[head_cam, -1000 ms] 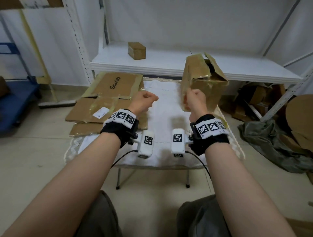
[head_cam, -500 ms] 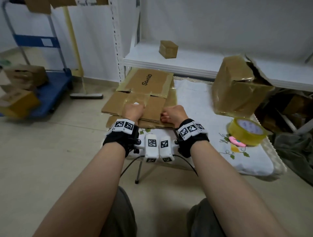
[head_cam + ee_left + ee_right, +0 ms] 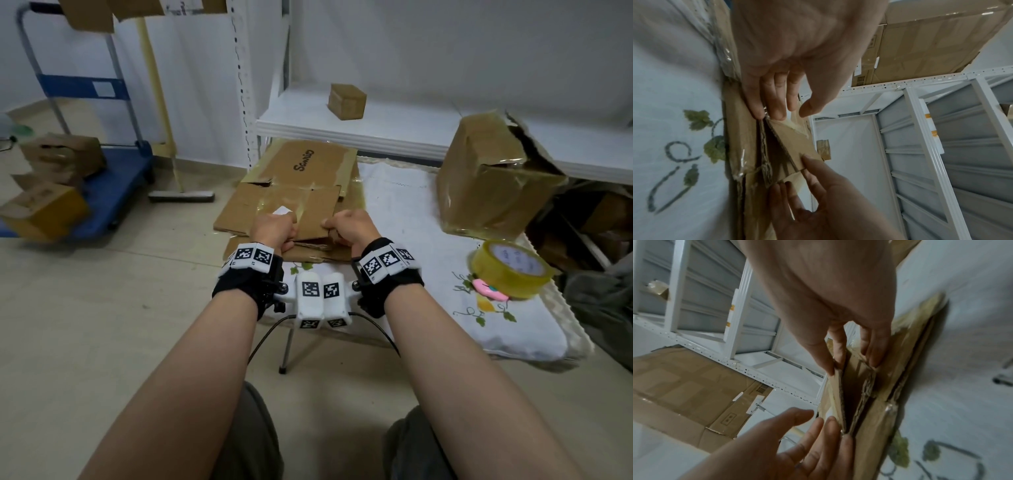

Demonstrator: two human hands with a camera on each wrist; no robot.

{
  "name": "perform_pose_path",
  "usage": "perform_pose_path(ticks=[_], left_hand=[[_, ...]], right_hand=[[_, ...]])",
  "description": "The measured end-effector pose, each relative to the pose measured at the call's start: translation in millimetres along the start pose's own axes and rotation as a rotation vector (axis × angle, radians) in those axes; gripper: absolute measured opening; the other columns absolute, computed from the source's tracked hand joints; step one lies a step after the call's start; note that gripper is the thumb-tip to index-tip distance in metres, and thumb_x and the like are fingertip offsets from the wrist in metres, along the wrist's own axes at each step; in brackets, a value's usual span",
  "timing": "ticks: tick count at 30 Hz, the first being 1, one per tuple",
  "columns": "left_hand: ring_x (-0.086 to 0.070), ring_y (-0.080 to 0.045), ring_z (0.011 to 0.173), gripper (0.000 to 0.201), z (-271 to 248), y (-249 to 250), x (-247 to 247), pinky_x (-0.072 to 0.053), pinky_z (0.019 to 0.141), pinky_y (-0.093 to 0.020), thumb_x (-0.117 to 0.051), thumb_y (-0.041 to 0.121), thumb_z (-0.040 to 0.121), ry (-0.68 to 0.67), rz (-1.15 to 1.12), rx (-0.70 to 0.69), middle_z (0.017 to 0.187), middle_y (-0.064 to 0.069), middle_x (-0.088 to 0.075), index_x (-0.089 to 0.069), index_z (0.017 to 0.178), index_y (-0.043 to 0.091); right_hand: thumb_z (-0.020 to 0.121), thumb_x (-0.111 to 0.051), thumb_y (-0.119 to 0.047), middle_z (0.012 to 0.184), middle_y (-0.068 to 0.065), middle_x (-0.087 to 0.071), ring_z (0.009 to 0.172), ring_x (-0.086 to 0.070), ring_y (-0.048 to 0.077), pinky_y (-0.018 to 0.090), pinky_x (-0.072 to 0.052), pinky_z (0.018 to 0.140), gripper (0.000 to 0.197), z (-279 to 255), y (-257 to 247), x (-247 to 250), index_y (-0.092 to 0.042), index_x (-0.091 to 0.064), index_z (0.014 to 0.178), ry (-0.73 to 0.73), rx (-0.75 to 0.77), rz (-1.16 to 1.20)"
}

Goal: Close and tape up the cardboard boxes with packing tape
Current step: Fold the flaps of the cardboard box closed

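A stack of flattened cardboard boxes [image 3: 294,192] lies on the left part of the small cloth-covered table [image 3: 404,205]. My left hand [image 3: 274,229] and right hand [image 3: 347,226] both grip the near edge of the top flattened box [image 3: 793,146]. In the right wrist view, my right hand [image 3: 851,360] has its thumb outside the top layer and its fingers [image 3: 873,352] between the layers, spreading them. My left hand [image 3: 789,110] has its fingertips tucked at the same edge. A yellow packing tape roll [image 3: 513,270] lies at the table's right. A taped, dented box [image 3: 493,178] stands behind the roll.
A small pink object [image 3: 489,290] lies against the tape roll. A small closed box [image 3: 347,101] sits on the white shelf [image 3: 394,126] behind the table. A blue trolley [image 3: 113,192] with several boxes is on the floor at the left. Cardboard and grey cloth lie on the right.
My right hand has left the dented box, which now stands at the table's right. Both hands have come down to the flattened stack and now pull the top box's near edge apart.
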State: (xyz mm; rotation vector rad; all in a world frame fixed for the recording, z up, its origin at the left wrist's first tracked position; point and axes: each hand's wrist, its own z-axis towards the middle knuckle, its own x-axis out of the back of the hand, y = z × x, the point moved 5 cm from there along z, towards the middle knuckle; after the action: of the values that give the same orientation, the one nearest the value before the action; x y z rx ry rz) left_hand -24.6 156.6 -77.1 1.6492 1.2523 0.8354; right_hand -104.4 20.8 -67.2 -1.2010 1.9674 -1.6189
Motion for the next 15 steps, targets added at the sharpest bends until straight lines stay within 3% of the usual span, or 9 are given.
perform_pose_path(ticks=[2,3,5,6,7,9,12,13,15], left_hand=[[-0.054,-0.013,0.063,0.015,3.5,0.0,2.5,-0.058,0.074,-0.029,-0.059,0.01,0.091,-0.013,-0.07,0.009,0.078,-0.007,-0.059,-0.056,0.077,0.012],[-0.054,-0.014,0.064,0.012,4.9,1.4,5.6,-0.06,0.07,-0.028,-0.061,0.01,0.09,0.011,-0.108,0.007,0.083,-0.008,-0.06,-0.057,0.079,0.012],[-0.056,-0.019,0.084,0.011,9.4,4.0,19.9,-0.056,0.076,-0.031,-0.067,0.015,0.084,0.183,-0.035,-0.027,0.113,-0.012,-0.058,-0.059,0.091,0.014],[-0.052,-0.023,0.1,0.025,9.9,5.6,30.5,-0.049,0.083,-0.033,-0.069,0.019,0.08,0.296,0.054,-0.05,0.127,-0.01,-0.048,-0.057,0.102,0.016],[-0.044,-0.025,0.111,0.04,9.3,7.9,40.8,-0.042,0.086,-0.033,-0.07,0.022,0.076,0.383,0.125,-0.084,0.134,-0.008,-0.039,-0.053,0.112,0.018],[-0.041,-0.027,0.119,0.064,9.2,10.5,49.6,-0.041,0.092,-0.034,-0.074,0.029,0.069,0.38,0.108,-0.121,0.138,-0.007,-0.036,-0.046,0.126,0.019],[-0.06,-0.027,0.112,0.094,20.8,1.6,46.0,-0.052,0.097,-0.042,-0.083,0.046,0.048,0.177,-0.018,-0.102,0.13,-0.009,-0.058,-0.05,0.131,0.017],[-0.065,-0.027,0.106,0.089,23.7,-0.5,43.2,-0.055,0.094,-0.043,-0.086,0.048,0.045,0.118,-0.017,-0.106,0.123,-0.007,-0.065,-0.059,0.125,0.018],[-0.069,-0.024,0.099,0.058,8.7,6.7,33.6,-0.057,0.091,-0.042,-0.087,0.043,0.059,-0.003,0.024,-0.163,0.108,-0.005,-0.072,-0.071,0.109,0.02]], right_hand=[[0.092,-0.066,0.001,0.06,0.004,-0.056,0.051,-0.05,0.013,0.021,-0.039,0.049,0.034,-0.8,-5.2,2.4,-0.014,-0.052,0.065,0.019,0.01,0.07],[0.092,-0.064,0.001,0.07,0.007,-0.059,0.063,-0.055,0.015,0.023,-0.044,0.055,0.03,0.1,-7.0,5.2,-0.014,-0.053,0.068,0.036,0.01,0.116],[0.092,-0.061,-0.002,0.094,0.012,-0.066,0.094,-0.061,0.026,0.035,-0.055,0.08,0.02,-0.9,-9.7,13.2,-0.014,-0.056,0.077,0.06,-0.021,0.222],[0.093,-0.06,-0.004,0.102,0.013,-0.066,0.102,-0.061,0.03,0.043,-0.056,0.09,0.013,-2.8,-10.4,18.3,-0.013,-0.058,0.085,0.066,-0.042,0.29],[0.095,-0.058,-0.005,0.104,0.013,-0.064,0.103,-0.061,0.03,0.048,-0.057,0.092,0.007,-6.1,-10.9,25.3,-0.011,-0.058,0.095,0.074,-0.056,0.354],[0.099,-0.054,-0.006,0.098,0.01,-0.061,0.091,-0.06,0.024,0.042,-0.061,0.08,0.01,-12.7,-11.5,45.2,-0.008,-0.056,0.109,0.125,-0.043,0.429],[0.101,-0.05,-0.008,0.084,0.008,-0.061,0.075,-0.058,0.018,0.031,-0.055,0.06,0.013,-23.9,-12.7,77.8,-0.009,-0.053,0.089,0.196,0.001,0.429],[0.101,-0.049,-0.008,0.083,0.008,-0.06,0.074,-0.058,0.018,0.031,-0.053,0.059,0.014,-27.9,-11.3,87.7,-0.01,-0.051,0.087,0.209,-0.009,0.422],[0.1,-0.048,-0.008,0.084,0.01,-0.059,0.075,-0.058,0.02,0.031,-0.053,0.059,0.01,-36.9,-6.0,105.4,-0.01,-0.05,0.091,0.205,-0.038,0.422]])
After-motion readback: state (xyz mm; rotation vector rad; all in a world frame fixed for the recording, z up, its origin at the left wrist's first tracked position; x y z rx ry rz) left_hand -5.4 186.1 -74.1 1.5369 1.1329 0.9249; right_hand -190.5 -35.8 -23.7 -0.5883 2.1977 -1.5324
